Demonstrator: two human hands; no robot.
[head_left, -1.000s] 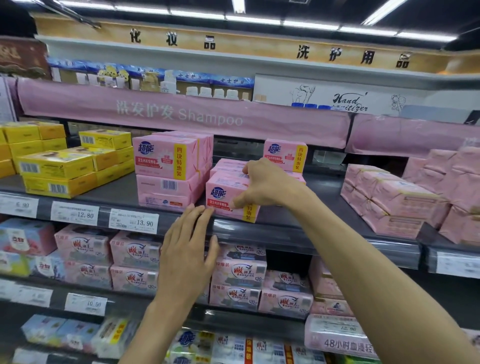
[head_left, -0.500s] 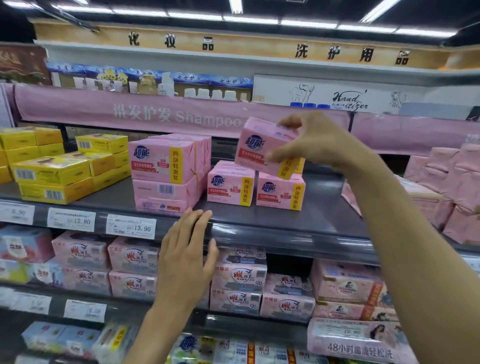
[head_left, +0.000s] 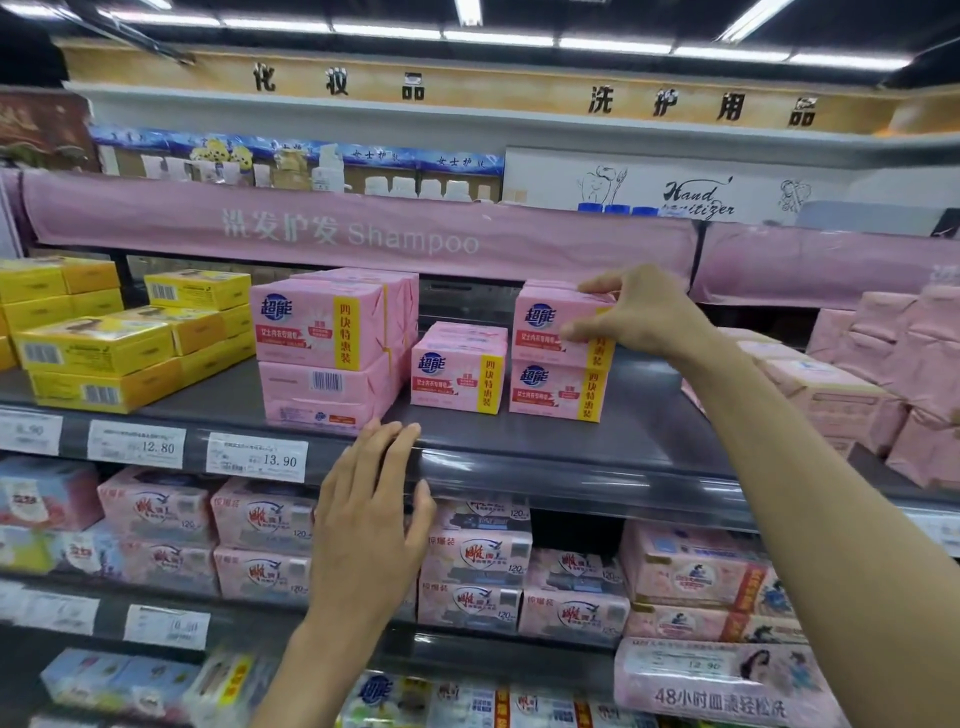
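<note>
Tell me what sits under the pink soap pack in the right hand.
Directly under the upper pink pack, gripped by the right hand, stands a matching lower pink pack on the grey shelf. Whether more packs stand behind them is hidden by their fronts.

Person's bare left hand (head_left: 371, 499) just below the grey shelf edge (head_left: 571, 470), bare right hand (head_left: 639, 312) above it; both forearms uncovered, slender.

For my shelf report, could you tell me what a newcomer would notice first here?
The right hand grips a pink pack set atop a second pink pack at mid-shelf. The left hand lies open against the shelf edge below, and yellow boxes are stacked at far left.
</note>
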